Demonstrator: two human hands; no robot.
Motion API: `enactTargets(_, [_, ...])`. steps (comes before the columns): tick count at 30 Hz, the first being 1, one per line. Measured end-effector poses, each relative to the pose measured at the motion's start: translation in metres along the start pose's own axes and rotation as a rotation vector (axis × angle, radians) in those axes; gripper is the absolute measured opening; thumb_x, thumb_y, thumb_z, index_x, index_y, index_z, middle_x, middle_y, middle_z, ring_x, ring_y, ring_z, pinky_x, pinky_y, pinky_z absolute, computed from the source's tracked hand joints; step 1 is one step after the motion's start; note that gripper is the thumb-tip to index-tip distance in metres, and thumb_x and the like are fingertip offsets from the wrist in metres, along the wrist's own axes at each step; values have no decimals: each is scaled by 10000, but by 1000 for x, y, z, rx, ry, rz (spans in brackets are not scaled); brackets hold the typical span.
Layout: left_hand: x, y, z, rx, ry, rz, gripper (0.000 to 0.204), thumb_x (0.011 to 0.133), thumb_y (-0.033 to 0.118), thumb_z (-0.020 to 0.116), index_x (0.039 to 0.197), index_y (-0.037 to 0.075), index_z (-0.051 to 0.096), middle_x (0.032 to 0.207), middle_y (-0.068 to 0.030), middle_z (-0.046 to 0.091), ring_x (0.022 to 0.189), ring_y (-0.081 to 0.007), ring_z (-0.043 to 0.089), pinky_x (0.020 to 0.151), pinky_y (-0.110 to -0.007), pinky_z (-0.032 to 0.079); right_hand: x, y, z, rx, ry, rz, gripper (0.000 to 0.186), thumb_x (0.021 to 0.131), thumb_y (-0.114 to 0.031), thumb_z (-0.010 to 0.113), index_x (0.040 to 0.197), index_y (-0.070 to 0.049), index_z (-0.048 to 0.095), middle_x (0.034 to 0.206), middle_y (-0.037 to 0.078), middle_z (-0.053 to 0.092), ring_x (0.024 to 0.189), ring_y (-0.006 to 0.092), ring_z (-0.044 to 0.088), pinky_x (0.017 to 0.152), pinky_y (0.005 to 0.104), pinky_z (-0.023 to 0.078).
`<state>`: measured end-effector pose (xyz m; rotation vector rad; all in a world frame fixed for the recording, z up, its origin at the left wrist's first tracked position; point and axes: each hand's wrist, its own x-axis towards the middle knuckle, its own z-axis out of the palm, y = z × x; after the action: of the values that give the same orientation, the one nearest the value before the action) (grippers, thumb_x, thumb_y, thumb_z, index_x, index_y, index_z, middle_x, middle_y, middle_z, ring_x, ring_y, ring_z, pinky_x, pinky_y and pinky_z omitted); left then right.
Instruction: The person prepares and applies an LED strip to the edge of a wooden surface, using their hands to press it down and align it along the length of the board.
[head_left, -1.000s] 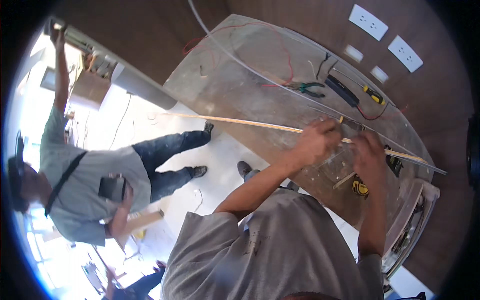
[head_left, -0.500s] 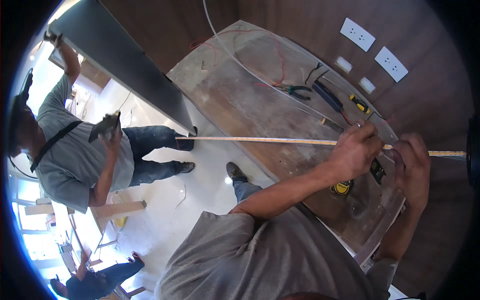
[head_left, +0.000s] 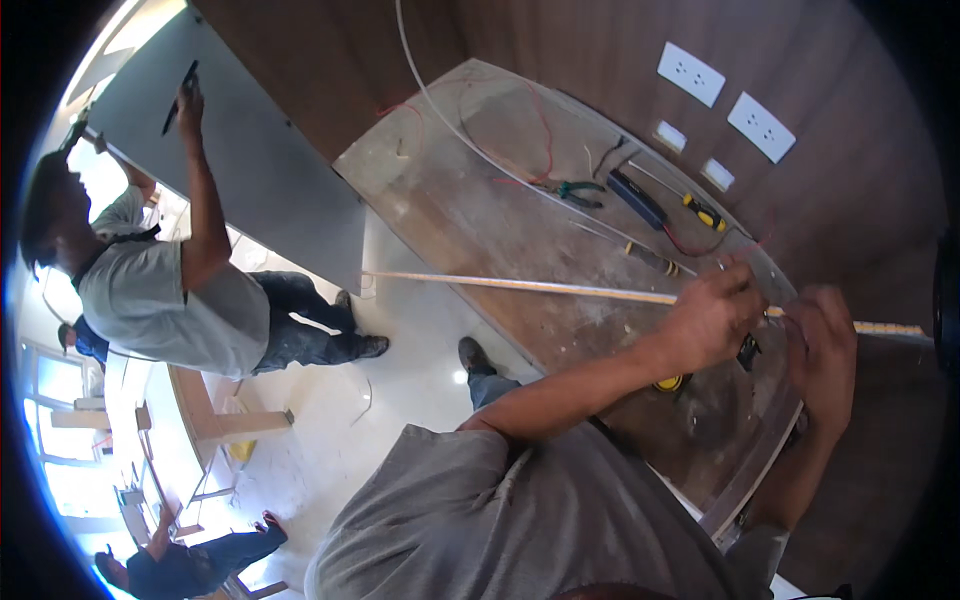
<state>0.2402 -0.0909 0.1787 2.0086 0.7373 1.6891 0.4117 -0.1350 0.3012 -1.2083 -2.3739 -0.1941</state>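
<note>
The grip of the left hand (head_left: 718, 312) pinches a long, slim strip (head_left: 560, 290); the right hand (head_left: 826, 345), its fingertips partly hidden, appears to hold it just beside. The strip crosses over the counter (head_left: 440, 190), extending past both hands.

On the table (head_left: 440, 205), pliers (head_left: 567, 190) lie left of a screwdriver (head_left: 705, 212), both beyond the strip (head_left: 560, 289).

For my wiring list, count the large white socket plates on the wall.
2: the upper socket plate and the lower socket plate to its right, both on the brown wall. More may lie out of view.
</note>
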Motion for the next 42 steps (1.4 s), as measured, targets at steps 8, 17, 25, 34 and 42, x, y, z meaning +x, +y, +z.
enactTargets(8, [-7,-6,22,-7,-48,4,134,812,69,806,906,41,715,973,-136,627,912,-373,674,787,-478,555,-24,11,4,11,6,87,173,798,42,700,963,9,663,957,173,579,902,393,601,772,480,481])
enactTargets(17, [-1,-13,19,9,-157,-80,135,824,94,806,914,46,716,981,-134,632,955,-365,667,818,-492,548,-22,24,15,27,13,103,234,762,57,728,982,1,668,983,159,594,918,376,628,799,477,499])
enactTargets(25, [-4,-19,31,11,-186,-96,148,821,120,805,917,53,716,1021,-139,637,969,-376,656,835,-502,531,-34,33,22,29,10,135,237,763,57,738,985,3,674,1014,155,625,923,376,645,808,465,514])
enactTargets(34, [-6,-19,35,18,-204,-108,136,807,102,793,892,50,701,1023,-143,620,984,-391,648,874,-506,525,-41,35,26,7,60,127,232,777,55,736,993,-5,677,1004,150,628,927,370,652,816,462,520])
enactTargets(42, [-7,-20,34,6,-214,-114,123,814,97,792,892,53,707,1050,-147,631,993,-403,651,895,-511,524,-39,29,26,17,58,145,243,769,72,735,988,-16,678,966,145,627,898,358,656,789,455,519])
